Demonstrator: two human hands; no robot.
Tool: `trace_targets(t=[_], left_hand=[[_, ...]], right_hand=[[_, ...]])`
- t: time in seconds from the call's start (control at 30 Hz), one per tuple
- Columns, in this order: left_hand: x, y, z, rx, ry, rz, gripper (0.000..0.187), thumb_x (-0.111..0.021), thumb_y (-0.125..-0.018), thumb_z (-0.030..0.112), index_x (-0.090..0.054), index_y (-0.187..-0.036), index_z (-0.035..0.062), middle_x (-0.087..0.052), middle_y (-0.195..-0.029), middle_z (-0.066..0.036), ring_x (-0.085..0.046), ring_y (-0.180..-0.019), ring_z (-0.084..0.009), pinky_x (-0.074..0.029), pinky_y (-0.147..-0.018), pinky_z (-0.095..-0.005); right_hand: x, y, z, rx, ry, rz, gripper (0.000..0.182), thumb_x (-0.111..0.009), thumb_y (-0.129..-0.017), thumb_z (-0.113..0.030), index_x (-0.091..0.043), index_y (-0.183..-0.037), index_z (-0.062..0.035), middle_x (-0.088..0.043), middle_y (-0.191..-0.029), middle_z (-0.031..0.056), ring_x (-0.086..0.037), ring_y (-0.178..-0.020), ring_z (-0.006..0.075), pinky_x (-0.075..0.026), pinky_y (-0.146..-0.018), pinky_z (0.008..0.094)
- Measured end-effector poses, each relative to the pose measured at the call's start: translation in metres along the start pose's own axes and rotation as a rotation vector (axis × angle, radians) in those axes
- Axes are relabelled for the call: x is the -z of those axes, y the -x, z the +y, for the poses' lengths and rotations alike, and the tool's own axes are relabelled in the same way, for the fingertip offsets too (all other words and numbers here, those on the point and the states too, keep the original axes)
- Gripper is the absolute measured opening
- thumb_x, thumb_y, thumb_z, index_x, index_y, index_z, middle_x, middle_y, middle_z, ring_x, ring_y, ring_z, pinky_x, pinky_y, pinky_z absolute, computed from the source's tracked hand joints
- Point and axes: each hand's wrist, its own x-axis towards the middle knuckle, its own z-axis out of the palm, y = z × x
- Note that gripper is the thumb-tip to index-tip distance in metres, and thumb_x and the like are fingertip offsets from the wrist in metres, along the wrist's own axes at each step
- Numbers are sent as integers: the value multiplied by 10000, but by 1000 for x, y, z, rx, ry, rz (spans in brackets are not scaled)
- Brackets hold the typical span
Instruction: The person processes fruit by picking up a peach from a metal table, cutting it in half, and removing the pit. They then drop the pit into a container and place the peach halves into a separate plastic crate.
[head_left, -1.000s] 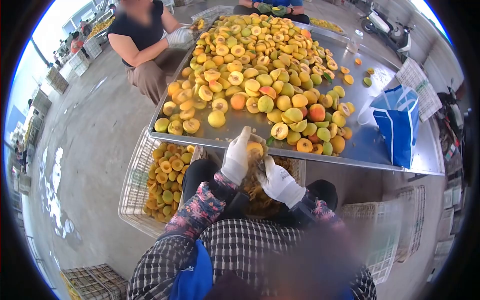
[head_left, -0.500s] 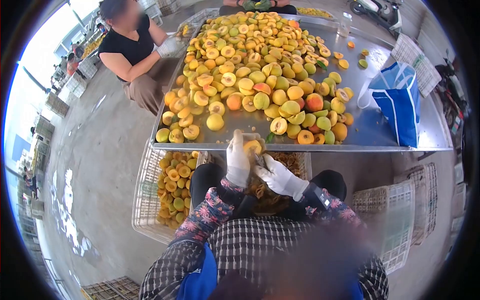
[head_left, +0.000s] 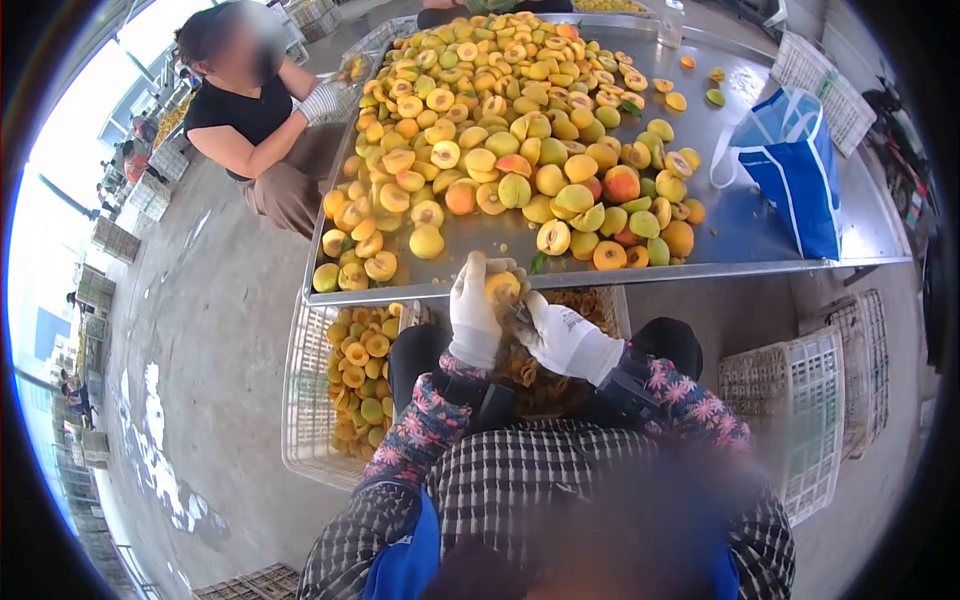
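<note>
My left hand (head_left: pixel 475 318), in a white glove, is closed around a yellow peach half (head_left: pixel 502 289) just off the table's front edge. My right hand (head_left: pixel 570 340), also gloved, grips a small dark metal tool (head_left: pixel 522 315) against the fruit; its tip is hidden. A large heap of peaches (head_left: pixel 480 130), many cut in half, covers much of the metal table (head_left: pixel 455 277). Below my hands, between my knees, a container holds brownish scraps (head_left: pixel 530 375), perhaps pits. Left of my knee, peach halves (head_left: pixel 362 370) fill a white plastic crate (head_left: pixel 305 440).
A blue and white bag (head_left: pixel 800 190) and a clear jar (head_left: pixel 670 25) stand on the table's right side. White crates (head_left: pixel 785 410) sit on the floor at right. A gloved co-worker (head_left: pixel 250 120) sits at the table's left; another person is partly visible at the far end.
My head view has shifted slightly. The peach half stays in my left hand, and my right hand has turned a little with the tool against it.
</note>
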Motion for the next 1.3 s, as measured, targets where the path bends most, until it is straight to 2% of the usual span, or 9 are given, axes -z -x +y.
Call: trace_targets(t=[0.2,0.37,0.6,0.73,0.93,1.03,1.1,1.17,1.3], left_hand=[[-4,4,-8,-198,38,47,365,-480,-1013,320,-576,-896,-12,-639,-911,-144,-634,-796,-246,-545,-726,-373],[7,-5,-19,-397,-151,-33,367,-452,-1030,290,-595,-864,-5,-651,-849,-119,-599,-734,-190,-492,-682,-289],[14,-12,-8,57,-86,-177,405,-480,-1016,327,-634,-879,-23,-652,-779,-125,-634,-695,-217,-528,-655,-324],[6,-13,-9,37,-164,-166,428,-501,-1007,352,-643,-852,-21,-655,-768,-112,-629,-684,-195,-513,-654,-303],[10,-14,0,271,-483,-251,454,-537,-974,384,-690,-821,-15,-691,-803,-110,-637,-733,-179,-500,-745,-296],[17,-22,0,34,-684,-455,518,-442,-999,394,-686,-832,-32,-689,-772,-139,-651,-722,-221,-515,-738,-312],[11,-19,1,315,-378,-339,503,-448,-997,388,-651,-860,-52,-671,-776,-180,-660,-685,-273,-554,-668,-358],[8,-19,-6,345,-185,-205,417,-514,-977,368,-589,-855,-23,-652,-863,-188,-660,-707,-301,-554,-645,-401],[3,-18,-8,419,-57,-114,379,-573,-946,389,-569,-880,16,-646,-849,-171,-653,-707,-319,-550,-659,-443]], right_hand=[[-16,-5,4,-241,-521,-93,341,-526,-968,-202,-440,-1216,17,-619,-950,261,-620,-917,381,-472,-699,421],[-17,-6,7,-120,14,-26,322,-553,-948,-242,-459,-1136,2,-628,-908,272,-621,-888,432,-481,-720,463],[-10,-5,31,-48,-339,-76,317,-539,-959,-273,-487,-1112,0,-616,-829,278,-597,-827,475,-492,-689,450],[-17,5,25,27,6,127,301,-524,-960,-259,-484,-1098,5,-609,-791,277,-600,-784,468,-463,-631,492],[-16,12,31,36,105,-17,293,-546,-942,-191,-456,-1115,27,-609,-796,275,-588,-724,474,-450,-591,493],[-54,13,87,255,-53,160,271,-529,-975,-257,-471,-1123,-37,-594,-699,153,-558,-520,344,-435,-483,415],[-18,15,10,-595,-834,-175,233,-510,-997,-344,-488,-1086,-130,-492,-629,2,-434,-417,146,-362,-388,289],[-16,17,-5,-618,-971,-140,199,-508,-997,-385,-482,-1037,-192,-415,-624,-64,-371,-433,48,-307,-373,200],[-20,21,2,-595,-1167,-153,206,-497,-1000,-381,-471,-1019,-178,-428,-608,-46,-383,-417,66,-301,-358,215]])
